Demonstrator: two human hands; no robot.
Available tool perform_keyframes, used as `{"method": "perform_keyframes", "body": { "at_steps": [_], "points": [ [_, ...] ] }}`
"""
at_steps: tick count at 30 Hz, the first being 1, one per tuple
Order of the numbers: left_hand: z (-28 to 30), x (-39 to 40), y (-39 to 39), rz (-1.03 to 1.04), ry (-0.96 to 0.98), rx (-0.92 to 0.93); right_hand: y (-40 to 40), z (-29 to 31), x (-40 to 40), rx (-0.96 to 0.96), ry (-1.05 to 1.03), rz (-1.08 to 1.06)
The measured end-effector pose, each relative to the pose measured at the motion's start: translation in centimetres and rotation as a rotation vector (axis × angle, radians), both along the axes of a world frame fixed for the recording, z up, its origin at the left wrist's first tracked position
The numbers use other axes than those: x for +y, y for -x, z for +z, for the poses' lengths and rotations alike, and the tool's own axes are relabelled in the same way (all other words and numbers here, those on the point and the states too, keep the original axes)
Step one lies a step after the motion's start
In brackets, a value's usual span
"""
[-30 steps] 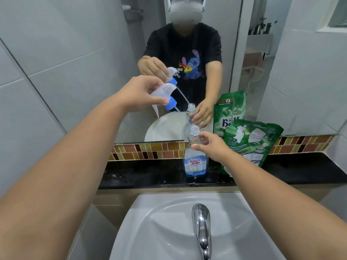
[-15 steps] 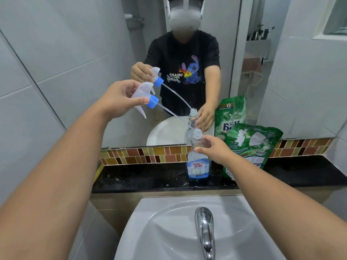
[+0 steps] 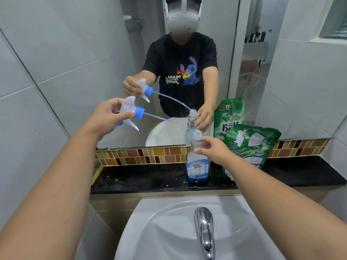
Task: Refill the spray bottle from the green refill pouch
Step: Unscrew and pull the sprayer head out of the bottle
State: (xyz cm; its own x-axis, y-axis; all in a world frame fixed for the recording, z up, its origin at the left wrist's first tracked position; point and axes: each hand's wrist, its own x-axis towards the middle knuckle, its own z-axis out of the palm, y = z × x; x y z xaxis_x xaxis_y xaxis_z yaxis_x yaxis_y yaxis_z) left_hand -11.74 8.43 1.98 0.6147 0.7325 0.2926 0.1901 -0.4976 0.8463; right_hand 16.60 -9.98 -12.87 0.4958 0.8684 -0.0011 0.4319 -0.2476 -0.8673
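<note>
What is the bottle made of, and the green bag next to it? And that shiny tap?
The spray bottle looks like clear, glossy plastic: the tiles show through its upper part. The green refill pouch seems to be soft plastic film, since it is creased and slumps against the mirror. The tap looks like polished metal, probably chrome-plated, with mirror-like highlights along its spout.

The spray bottle (image 3: pixel 197 166) carries a blue label reading "King's Stella", while the green refill pouch (image 3: pixel 249 147) shows print too small to read.
</note>
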Motion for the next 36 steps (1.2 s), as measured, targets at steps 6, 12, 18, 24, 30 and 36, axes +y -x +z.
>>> {"method": "perform_keyframes", "body": {
  "at_steps": [6,12,18,24,30,36],
  "points": [
    [-0.9,0.0,1.0,0.013,0.024,-0.015,0.3,0.2,0.2,-0.013,0.004,-0.001],
    [-0.5,-0.2,1.2,0.021,0.000,-0.073,0.6,0.3,0.4,-0.024,0.008,0.008],
    [1.4,-0.8,1.0,0.025,-0.102,-0.107,0.3,0.1,0.2,-0.029,0.012,-0.017],
    [1.5,-1.2,1.0,0.022,-0.107,-0.095,0.2,-0.1,0.1,-0.029,0.008,-0.014],
    [-0.6,-1.4,1.5,0.073,-0.006,-0.117,0.3,0.0,0.1,-0.017,0.009,-0.018],
    [-3.1,-1.2,2.6,0.126,0.119,-0.154,0.4,-0.1,0.1,-0.019,0.016,-0.020]
  ]
}}
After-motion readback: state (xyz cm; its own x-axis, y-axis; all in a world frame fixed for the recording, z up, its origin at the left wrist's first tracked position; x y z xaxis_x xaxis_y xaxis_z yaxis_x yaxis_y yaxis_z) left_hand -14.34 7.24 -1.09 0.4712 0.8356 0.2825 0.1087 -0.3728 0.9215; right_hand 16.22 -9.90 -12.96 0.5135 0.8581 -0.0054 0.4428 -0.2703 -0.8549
